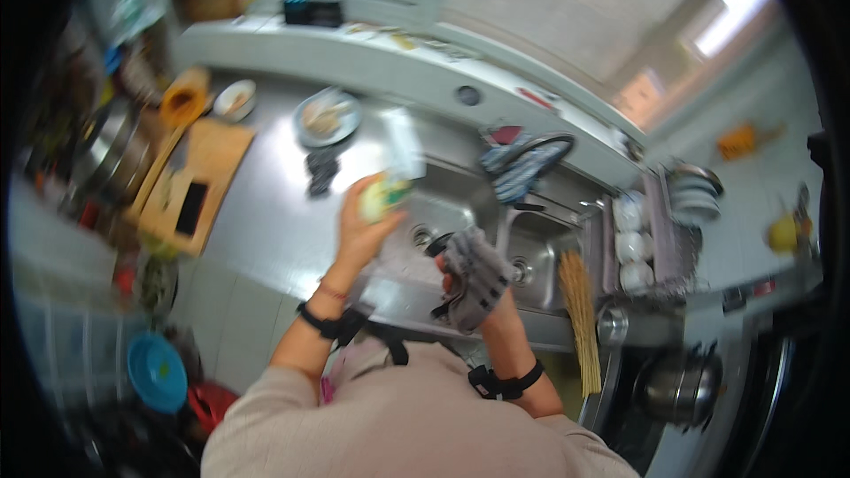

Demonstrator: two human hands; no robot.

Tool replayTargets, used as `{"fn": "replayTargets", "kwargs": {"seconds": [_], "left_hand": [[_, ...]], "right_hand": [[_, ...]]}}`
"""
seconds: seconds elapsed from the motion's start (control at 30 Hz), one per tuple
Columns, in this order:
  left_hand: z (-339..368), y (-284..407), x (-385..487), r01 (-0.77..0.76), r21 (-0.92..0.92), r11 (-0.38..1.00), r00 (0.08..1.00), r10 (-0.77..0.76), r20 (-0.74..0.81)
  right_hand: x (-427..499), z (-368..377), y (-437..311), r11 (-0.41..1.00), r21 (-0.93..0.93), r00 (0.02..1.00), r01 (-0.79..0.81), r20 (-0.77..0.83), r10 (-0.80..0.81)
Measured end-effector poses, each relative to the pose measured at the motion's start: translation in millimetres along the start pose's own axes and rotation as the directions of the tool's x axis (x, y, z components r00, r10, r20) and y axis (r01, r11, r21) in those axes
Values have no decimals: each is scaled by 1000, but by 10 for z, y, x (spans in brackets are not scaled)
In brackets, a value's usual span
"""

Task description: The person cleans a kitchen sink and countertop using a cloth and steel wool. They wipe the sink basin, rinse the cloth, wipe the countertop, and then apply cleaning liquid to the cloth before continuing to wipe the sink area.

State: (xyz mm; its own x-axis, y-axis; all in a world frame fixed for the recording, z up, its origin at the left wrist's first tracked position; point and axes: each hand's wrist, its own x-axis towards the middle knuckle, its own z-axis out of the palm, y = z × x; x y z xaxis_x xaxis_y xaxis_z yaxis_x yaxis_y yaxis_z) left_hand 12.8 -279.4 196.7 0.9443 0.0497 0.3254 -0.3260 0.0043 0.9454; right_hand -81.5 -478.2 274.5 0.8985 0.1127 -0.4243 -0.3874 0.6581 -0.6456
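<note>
My left hand (364, 226) holds a pale yellow and green container (384, 198), blurred, above the left edge of the sink. A grey cloth with dark stripes (475, 272) is gripped in my right hand (446, 273), which it mostly covers, over the front of the double steel sink (458, 196). A small dark round thing (438, 245) shows beside the cloth. Left of the sink, a plate with food (327, 117) and a crumpled black plastic bag (323, 172) lie on the steel counter (265, 199).
A wooden cutting board (222, 159) bears a black phone-like slab (191, 208) at the left. Behind the sink lies a striped cloth (514, 172). A straw whisk broom (581, 325) crosses the sink's right front edge, near a dish rack (671, 232). A steel pot (680, 388) stands lower right.
</note>
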Motion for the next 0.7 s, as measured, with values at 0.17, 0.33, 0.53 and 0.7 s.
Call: {"fn": "replayTargets", "kwargs": {"seconds": [0.17, 0.33, 0.53, 0.7], "left_hand": [[-525, -906, -49, 161, 52, 986, 949, -140, -282], [-743, -1438, -248, 308, 129, 942, 827, -198, -526], [-814, -1725, -384, 338, 139, 931, 814, -215, -539], [-620, -1467, -442, 447, 256, 857, 827, -287, -484]], "right_hand": [[61, -491, -164, 989, 147, 984, 17, -180, 9], [25, -1016, -349, 969, 225, 960, 105, -278, -39], [-17, -1583, -735, 941, 295, 970, 169, -218, -106], [32, -2216, -1116, 948, 316, 998, 41, -57, -24]]}}
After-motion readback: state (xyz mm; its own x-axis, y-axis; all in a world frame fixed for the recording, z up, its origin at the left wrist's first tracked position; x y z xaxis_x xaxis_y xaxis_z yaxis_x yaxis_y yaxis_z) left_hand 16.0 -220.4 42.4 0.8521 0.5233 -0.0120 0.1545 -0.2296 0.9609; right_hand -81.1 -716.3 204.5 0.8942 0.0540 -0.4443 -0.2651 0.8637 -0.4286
